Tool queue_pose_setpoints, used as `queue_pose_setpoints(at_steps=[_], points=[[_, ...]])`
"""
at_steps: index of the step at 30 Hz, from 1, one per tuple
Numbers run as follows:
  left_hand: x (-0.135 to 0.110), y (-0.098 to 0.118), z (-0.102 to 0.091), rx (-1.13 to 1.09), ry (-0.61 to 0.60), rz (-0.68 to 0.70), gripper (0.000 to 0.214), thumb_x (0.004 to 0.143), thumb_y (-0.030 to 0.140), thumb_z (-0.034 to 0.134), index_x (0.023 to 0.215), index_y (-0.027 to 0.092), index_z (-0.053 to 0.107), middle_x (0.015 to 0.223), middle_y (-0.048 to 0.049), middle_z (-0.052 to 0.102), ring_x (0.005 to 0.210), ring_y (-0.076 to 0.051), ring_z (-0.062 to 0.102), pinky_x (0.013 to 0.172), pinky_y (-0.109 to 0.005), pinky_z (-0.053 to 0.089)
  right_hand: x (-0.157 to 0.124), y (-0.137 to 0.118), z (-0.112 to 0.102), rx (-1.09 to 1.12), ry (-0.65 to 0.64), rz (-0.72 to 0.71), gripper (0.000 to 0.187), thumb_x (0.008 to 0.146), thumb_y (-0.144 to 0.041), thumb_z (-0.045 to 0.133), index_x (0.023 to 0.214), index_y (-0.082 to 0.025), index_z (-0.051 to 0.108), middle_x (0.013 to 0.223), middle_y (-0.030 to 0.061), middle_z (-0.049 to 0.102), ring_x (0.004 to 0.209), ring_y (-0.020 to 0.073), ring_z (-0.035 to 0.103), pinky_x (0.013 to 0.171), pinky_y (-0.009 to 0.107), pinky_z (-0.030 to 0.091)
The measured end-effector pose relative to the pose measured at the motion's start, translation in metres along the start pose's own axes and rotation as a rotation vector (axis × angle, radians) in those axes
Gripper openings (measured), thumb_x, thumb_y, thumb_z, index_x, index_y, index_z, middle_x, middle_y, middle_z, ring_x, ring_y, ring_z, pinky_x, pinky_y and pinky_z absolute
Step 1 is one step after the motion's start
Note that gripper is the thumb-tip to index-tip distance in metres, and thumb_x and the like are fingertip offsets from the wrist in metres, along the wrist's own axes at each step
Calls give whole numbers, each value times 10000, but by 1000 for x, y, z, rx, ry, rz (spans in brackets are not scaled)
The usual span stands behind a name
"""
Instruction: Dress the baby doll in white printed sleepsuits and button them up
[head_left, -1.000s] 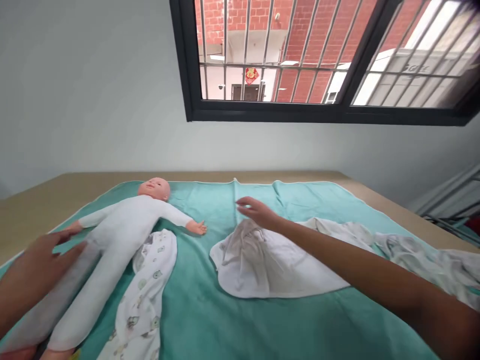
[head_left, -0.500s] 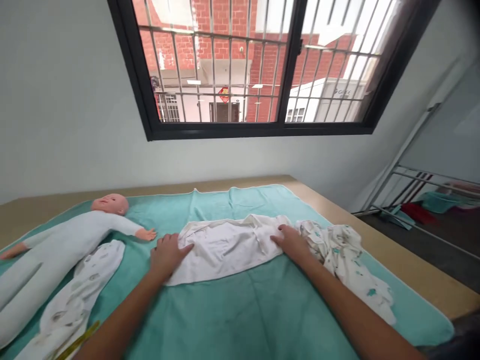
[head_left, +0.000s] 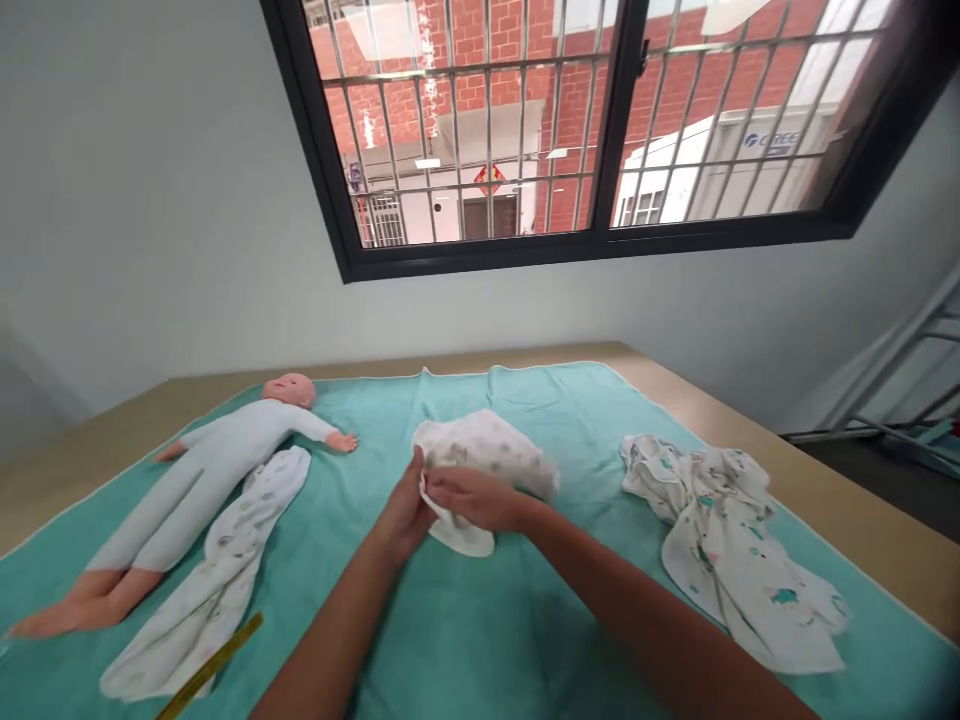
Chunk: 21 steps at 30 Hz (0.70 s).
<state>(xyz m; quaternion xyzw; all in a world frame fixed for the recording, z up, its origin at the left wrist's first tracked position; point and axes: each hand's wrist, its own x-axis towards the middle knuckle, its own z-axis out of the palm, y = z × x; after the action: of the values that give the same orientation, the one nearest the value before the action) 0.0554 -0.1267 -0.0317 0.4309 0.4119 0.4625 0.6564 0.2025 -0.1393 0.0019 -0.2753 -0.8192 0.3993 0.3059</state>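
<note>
A white baby garment (head_left: 480, 440) with a faint grey print lies bunched up in the middle of the teal cloth, its right end blurred by motion. My left hand (head_left: 409, 505) grips its left edge, fingers closed on the fabric. Right beside it, my right hand (head_left: 472, 497) reaches across the garment with fingers held together on the cloth; the fingertips are partly hidden in the folds. A paler flap of the garment hangs below the right hand. The exact kind of garment cannot be made out.
A baby doll (head_left: 217, 450) in a white suit lies at left, beside printed baby trousers (head_left: 232, 560) and a yellow tape strip (head_left: 214, 665). Crumpled green-printed baby clothes (head_left: 735, 550) lie at right. The teal cloth (head_left: 577, 600) covers a wooden table (head_left: 705, 410) below a barred window.
The garment was spread flat with its plain side up; now it is gathered and its printed side shows. My right hand has moved left, close to my left hand. The view has shifted.
</note>
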Motion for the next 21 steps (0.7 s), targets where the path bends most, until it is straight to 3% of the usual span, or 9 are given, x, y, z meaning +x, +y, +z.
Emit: queue_pose_setpoints(at_steps=[1,3,5,9,11,13,15,18,21], points=[[-4,-3,1,-95,-13,6,514,827,554,563,1131,141,581,1012,-139,701,918,-259,682,763,-349,543,-3,-2,6,19,-80,28,280,927,-447,461,977,-246,648,1042,15,653,965,193,590,917,339,454],[-11,-4,1,-236,2,-11,430,744,306,708,1103,96,601,930,-139,721,867,-264,696,759,-341,547,-10,-4,6,86,-89,78,321,931,-468,456,1034,-247,665,1082,21,662,1021,205,593,943,355,451],[-17,3,-1,-295,20,-64,412,695,177,719,1079,71,614,874,-140,728,814,-273,705,736,-353,553,-15,-1,-4,148,69,105,348,925,-486,469,1052,-234,672,1117,39,663,1074,222,589,965,371,448],[-35,34,-3,-384,-57,-36,430,723,209,704,1129,103,610,902,-134,729,815,-280,708,759,-388,557,-7,10,-23,111,452,196,525,822,-540,621,1256,-252,556,1366,80,525,1252,277,482,1045,440,393],[-48,54,-4,-363,-75,46,464,734,245,701,1170,131,592,941,-121,724,843,-276,703,779,-384,551,1,11,-14,217,404,275,687,797,-584,632,1369,-250,450,1406,111,486,1253,302,484,1032,477,407],[-62,75,-12,-205,0,148,477,742,290,698,1184,151,585,987,-110,714,880,-274,690,788,-375,541,10,6,10,418,235,315,708,834,-609,569,1404,-220,414,1344,133,543,1177,302,552,990,487,449],[-76,99,-33,123,215,276,464,754,325,688,1181,170,591,1069,-102,691,969,-275,658,840,-368,513,23,-6,40,538,50,291,662,870,-593,532,1394,-201,438,1287,123,589,1148,286,574,996,474,450],[-90,133,-88,758,617,424,438,832,357,596,1237,194,557,1216,-98,628,1134,-279,572,986,-395,413,48,-32,81,452,-126,173,608,885,-571,525,1378,-221,460,1290,94,583,1186,265,536,1021,445,423],[-97,143,-157,1048,745,342,572,874,403,523,1372,138,431,1353,-171,528,1254,-344,477,1043,-473,325,64,-55,109,257,-140,140,631,896,-572,504,1415,-228,401,1304,93,549,1118,249,552,962,420,450]])
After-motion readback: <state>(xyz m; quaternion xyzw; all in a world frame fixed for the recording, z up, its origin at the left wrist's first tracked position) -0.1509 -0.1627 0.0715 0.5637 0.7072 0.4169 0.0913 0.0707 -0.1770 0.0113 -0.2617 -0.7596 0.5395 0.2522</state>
